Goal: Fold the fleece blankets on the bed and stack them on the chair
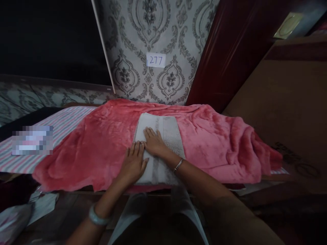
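Note:
A folded grey-white towel (170, 134) with darker grey bands lies on a pink plush blanket (102, 143). My left hand (134, 163) rests flat at the towel's left edge, fingers stretched out and pointing away from me. Higher up on the towel, my right hand (154, 142) is pressed flat with its fingers extended. The fingertips of the left hand come close to the right hand near the towel's left side; whether they touch I cannot tell. Neither hand grips anything.
Under the blanket a striped cloth (68, 119) covers the surface, with a blurred-out item (32, 140) on it. A dark screen (51, 41) hangs at the back left. A large cardboard box (288, 102) stands on the right. A paper marked 277 (156, 60) is on the wall.

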Motion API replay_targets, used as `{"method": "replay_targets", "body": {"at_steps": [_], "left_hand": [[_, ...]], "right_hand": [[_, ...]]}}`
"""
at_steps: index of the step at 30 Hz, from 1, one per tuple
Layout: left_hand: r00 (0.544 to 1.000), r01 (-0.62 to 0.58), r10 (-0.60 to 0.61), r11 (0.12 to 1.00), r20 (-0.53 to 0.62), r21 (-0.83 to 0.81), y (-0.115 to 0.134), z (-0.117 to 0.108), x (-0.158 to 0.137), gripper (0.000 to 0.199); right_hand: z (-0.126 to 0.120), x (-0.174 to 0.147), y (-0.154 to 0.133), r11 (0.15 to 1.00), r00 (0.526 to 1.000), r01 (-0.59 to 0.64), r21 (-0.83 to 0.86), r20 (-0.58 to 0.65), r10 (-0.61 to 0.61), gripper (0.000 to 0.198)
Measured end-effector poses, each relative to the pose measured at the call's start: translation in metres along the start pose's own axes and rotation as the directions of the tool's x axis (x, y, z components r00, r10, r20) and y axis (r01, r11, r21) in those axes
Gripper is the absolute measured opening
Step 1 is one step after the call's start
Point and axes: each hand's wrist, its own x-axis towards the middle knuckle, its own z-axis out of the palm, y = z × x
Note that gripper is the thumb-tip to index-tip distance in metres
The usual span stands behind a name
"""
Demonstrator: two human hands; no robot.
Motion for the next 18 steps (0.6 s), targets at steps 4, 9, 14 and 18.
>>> {"method": "replay_targets", "body": {"at_steps": [4,9,14,18], "left_hand": [[1.0,-0.029,0.029,0.995,-0.003,0.1,-0.005,0.025,-0.009,0.063],[0.999,-0.039,0.042,0.994,-0.021,0.102,-0.009,0.027,-0.015,0.062],[1.0,-0.02,0.02,0.996,0.0,0.084,-0.007,0.023,-0.013,0.061],[1.0,-0.016,0.016,0.998,-0.002,0.067,-0.005,0.022,-0.013,0.061]], "right_hand": [[0.003,0.006,0.019,1.0,1.0,0.023,-0.007,0.001,-0.023,0.071],[-0.013,0.026,0.054,0.991,0.991,-0.125,-0.041,0.045,0.127,0.072],[-0.034,0.024,0.07,0.957,0.958,-0.279,-0.076,0.052,0.283,0.065],[-0.034,-0.011,0.048,0.973,0.974,-0.227,-0.049,-0.013,0.226,0.07]]}}
